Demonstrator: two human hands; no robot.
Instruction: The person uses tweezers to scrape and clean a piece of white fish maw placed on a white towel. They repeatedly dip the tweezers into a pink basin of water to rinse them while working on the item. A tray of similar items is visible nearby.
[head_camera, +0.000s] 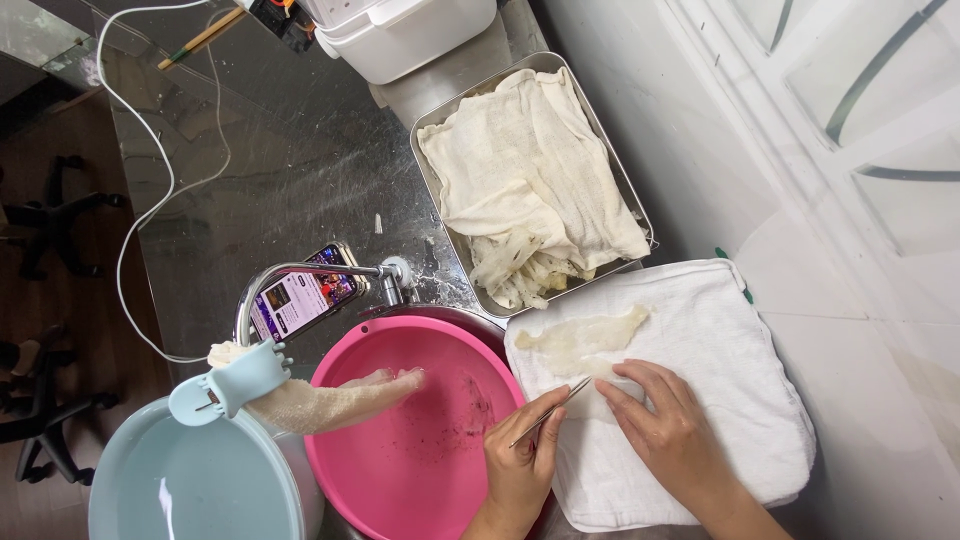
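Carefully: left hand (520, 462) fingers pinching tweezers (548, 410), picking at translucent piece (612, 378); right hand (660, 425) fingers pressing it flat against white towel (740, 400).

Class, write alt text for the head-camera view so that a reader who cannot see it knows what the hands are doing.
A person's left hand holds thin metal tweezers to a pale translucent piece under the right hand on a folded white towel. Beside it sit a round pink plastic basin under a steel tap and a cloth-filled rectangular metal tray.
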